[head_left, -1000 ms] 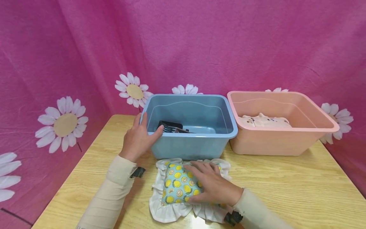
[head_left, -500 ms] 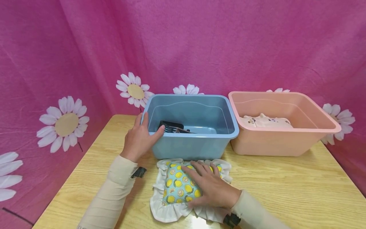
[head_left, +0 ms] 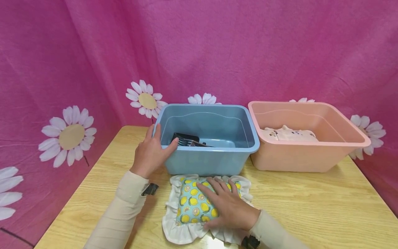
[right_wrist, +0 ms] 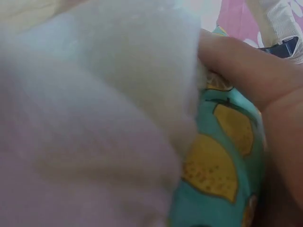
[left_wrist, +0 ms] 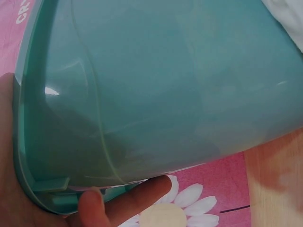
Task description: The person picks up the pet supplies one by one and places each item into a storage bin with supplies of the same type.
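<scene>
My left hand (head_left: pixel 151 152) holds the left front corner of a blue plastic bin (head_left: pixel 205 160), with the thumb over the front rim and the fingers along the left side. Close up in the left wrist view, fingertips show below the bin's rim (left_wrist: pixel 23 142). In front of the bin lies a small cushion (head_left: pixel 193 200) with a lemon print and a white ruffled edge. My right hand (head_left: pixel 231 205) rests spread on its right part, fingers pointing toward the bin. A blurred white ruffle (right_wrist: pixel 104 132) fills much of the right wrist view, beside the thumb.
Inside the blue bin lie dark items, among them a black pronged utensil (head_left: pixel 184 142) and a black flat piece (head_left: pixel 186 136). Next to it stands a pink bin (head_left: pixel 289 157) holding a white printed cloth item (head_left: pixel 289 134). A pink flowered curtain (head_left: pixel 199 52) hangs behind the wooden table (head_left: pixel 311 204).
My right hand has shifted slightly left and toward me on the cushion. The left hand, both bins and the cushion have stayed in place.
</scene>
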`<state>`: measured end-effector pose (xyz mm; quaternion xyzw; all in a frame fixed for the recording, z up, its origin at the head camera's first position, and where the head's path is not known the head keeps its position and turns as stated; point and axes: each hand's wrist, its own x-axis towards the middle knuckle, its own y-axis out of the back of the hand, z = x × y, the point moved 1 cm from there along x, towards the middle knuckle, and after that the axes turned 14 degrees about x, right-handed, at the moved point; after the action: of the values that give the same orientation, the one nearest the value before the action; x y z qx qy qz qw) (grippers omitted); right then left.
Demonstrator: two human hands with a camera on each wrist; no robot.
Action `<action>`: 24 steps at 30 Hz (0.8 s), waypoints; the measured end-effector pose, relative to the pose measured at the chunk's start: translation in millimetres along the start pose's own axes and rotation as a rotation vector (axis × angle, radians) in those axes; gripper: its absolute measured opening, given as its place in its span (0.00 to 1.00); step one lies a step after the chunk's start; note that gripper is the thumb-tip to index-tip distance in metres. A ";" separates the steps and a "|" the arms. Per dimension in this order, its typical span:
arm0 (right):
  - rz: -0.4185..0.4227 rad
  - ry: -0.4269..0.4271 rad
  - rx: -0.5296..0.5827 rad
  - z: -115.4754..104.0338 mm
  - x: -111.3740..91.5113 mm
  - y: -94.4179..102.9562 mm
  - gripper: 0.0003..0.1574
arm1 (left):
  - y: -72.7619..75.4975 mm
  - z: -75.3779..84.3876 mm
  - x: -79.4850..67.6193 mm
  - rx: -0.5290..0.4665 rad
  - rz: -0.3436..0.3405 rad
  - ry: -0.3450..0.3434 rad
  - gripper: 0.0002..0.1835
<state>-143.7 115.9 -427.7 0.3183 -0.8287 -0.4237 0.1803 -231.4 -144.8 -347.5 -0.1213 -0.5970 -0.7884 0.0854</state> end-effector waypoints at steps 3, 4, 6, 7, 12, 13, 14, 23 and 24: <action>-0.031 -0.019 0.000 -0.7 -0.2 -1.0 0.71 | 0.5 -0.9 -1.4 -0.006 -0.010 0.008 0.50; -0.041 -0.025 0.000 -0.8 -0.4 -1.4 0.72 | 0.4 -1.3 -1.9 -0.006 -0.015 0.010 0.50; -0.053 -0.033 -0.001 -1.0 -0.9 -2.5 0.71 | 0.3 -1.6 -2.7 -0.010 -0.025 0.016 0.51; -0.055 -0.033 -0.004 -1.1 -1.1 -3.0 0.71 | 0.4 -1.6 -3.1 -0.011 -0.029 0.019 0.51; -0.030 -0.014 -0.022 -2.1 -1.2 -4.3 0.67 | 1.9 -1.6 -3.3 -0.006 -0.023 0.020 0.51; -0.022 -0.007 -0.026 -2.5 -1.1 -4.2 0.65 | 2.4 -1.7 -3.3 -0.003 -0.021 0.019 0.51; -0.014 -0.001 -0.032 -2.9 -0.9 -4.1 0.64 | 2.7 -1.9 -3.1 -0.003 -0.020 0.019 0.50; 0.025 0.044 -0.091 -4.2 -2.6 -3.5 0.60 | 1.1 -2.0 -0.5 -0.004 -0.029 0.018 0.51; 0.029 0.051 -0.095 -4.3 -3.4 -3.5 0.60 | 0.7 -1.9 -0.1 -0.004 -0.029 0.017 0.51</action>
<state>-137.5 114.2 -428.1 0.3080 -0.8074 -0.4514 0.2224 -231.2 -146.8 -347.4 -0.1059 -0.5963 -0.7918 0.0788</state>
